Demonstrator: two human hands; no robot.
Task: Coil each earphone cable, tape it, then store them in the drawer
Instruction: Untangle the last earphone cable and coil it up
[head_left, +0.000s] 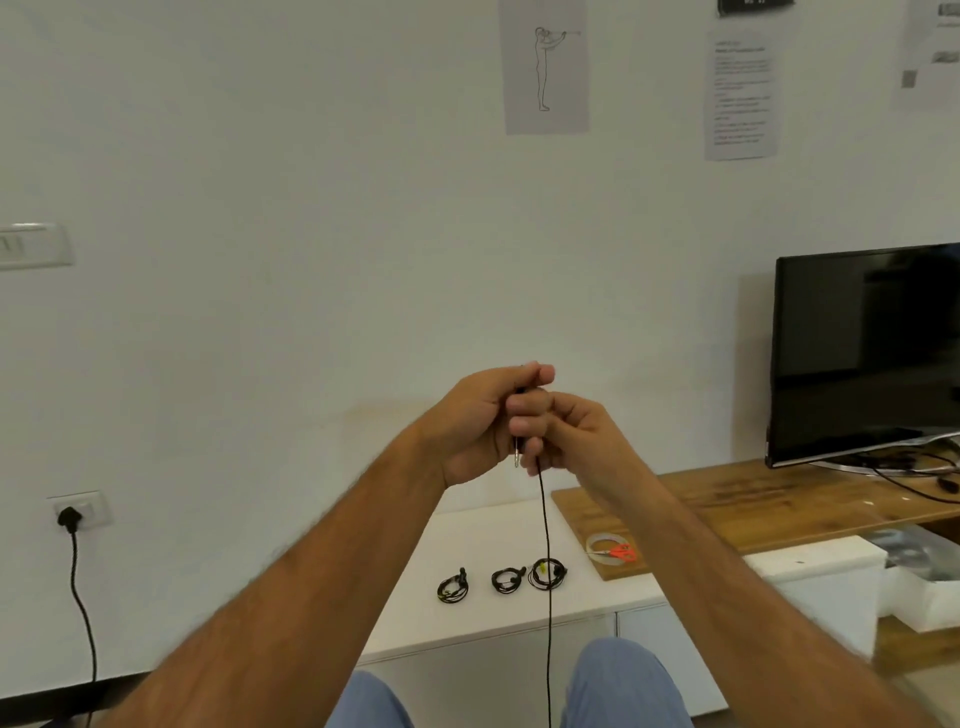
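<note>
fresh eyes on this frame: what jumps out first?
Both hands meet mid-frame, the left hand and right hand closed together on a black earphone cable that hangs straight down between the knees. Below them, three coiled earphones sit in a row on the white cabinet. To the right, a tape roll and orange scissors lie on the wooden board, near a dark TV.

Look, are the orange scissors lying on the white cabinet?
No, the orange scissors lie on the wooden board, beside the tape roll.
</note>
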